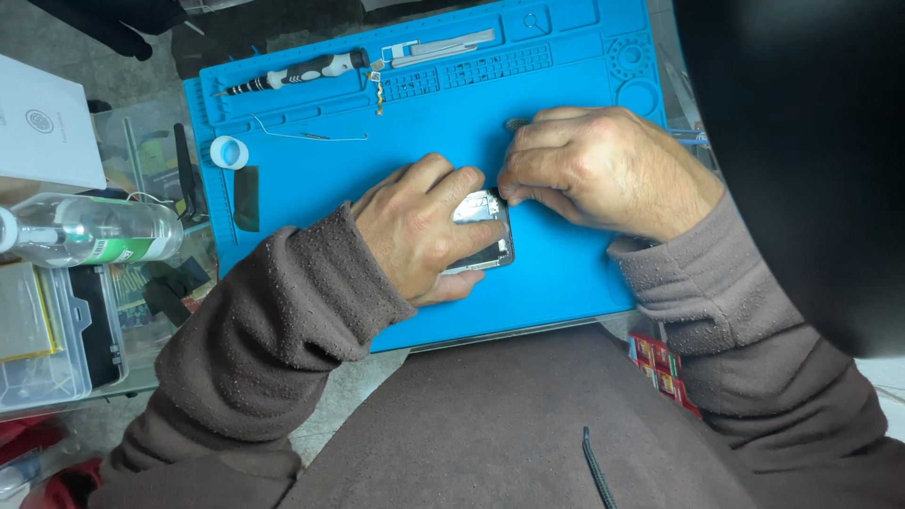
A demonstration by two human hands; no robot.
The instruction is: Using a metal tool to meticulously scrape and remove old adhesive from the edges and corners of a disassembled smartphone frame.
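Two bare hands work over a bright blue rubbery repair mat (566, 273) with moulded trays and a ruler edge, laid on a cluttered glass-topped bench. Along the mat's far edge lie a black-and-grey precision screwdriver (292, 73), a pair of grey metal tweezers (443, 47) and a thin bent wire (311, 135); near the mat's left edge sit a small white roll of tape (229, 152) and a flat black strip (246, 198). Off the mat to the left are a clear plastic bottle with a green label (90, 231), a white booklet (47, 123) and a clear plastic compartment box (57, 339). Brown knitted sleeves and a brown lap fill the near view.

At the mat's middle lies a small dark-framed phone with a silvery open inside (484, 231), mostly hidden by the fingers. What shows is metallic grey with a rounded black corner at the lower right. Its long axis seems to run roughly near-to-far, slightly tilted, though the covered ends make this uncertain.

The left hand (424, 231) is closed around the phone, fingers over its top, thumb under its near edge, pinning it to the mat. The right hand (603, 170) has its fingers curled together, fingertips pressed at the phone's upper right corner; whether they pinch a tool I cannot tell.
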